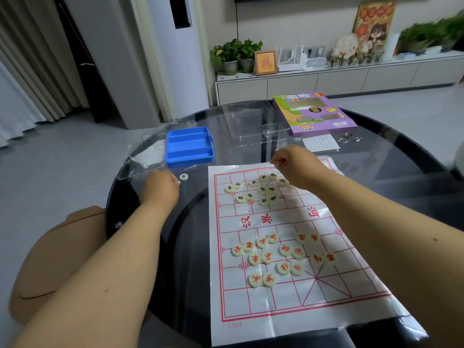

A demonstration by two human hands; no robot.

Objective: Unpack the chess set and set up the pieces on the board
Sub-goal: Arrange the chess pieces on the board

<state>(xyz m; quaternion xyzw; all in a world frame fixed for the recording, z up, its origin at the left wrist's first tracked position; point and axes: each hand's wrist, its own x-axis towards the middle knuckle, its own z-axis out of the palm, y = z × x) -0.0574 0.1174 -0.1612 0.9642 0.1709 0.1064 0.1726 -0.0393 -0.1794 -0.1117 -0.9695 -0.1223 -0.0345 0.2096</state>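
Note:
A white paper board [288, 305] with a red grid lies on the dark glass table. Several cream pieces with dark lettering [263, 190] are clustered at its far side. Several with red lettering [273, 254] lie scattered on the near half. One lone piece [183, 176] sits on the glass left of the board. My left hand [160, 188] rests on the table with its fingers curled, just short of that piece. My right hand [297, 167] hovers over the far cluster, fingertips drawn together. No piece shows in either hand, and both palms are hidden.
An open blue plastic case [189, 146] sits beyond my left hand, next to clear plastic wrapping [143, 156]. A purple game box [313, 113], a clear tray [251, 121], a paper slip [320, 143] and metal rings [347, 138] lie at the far side. The table rim [110, 222] curves on my left.

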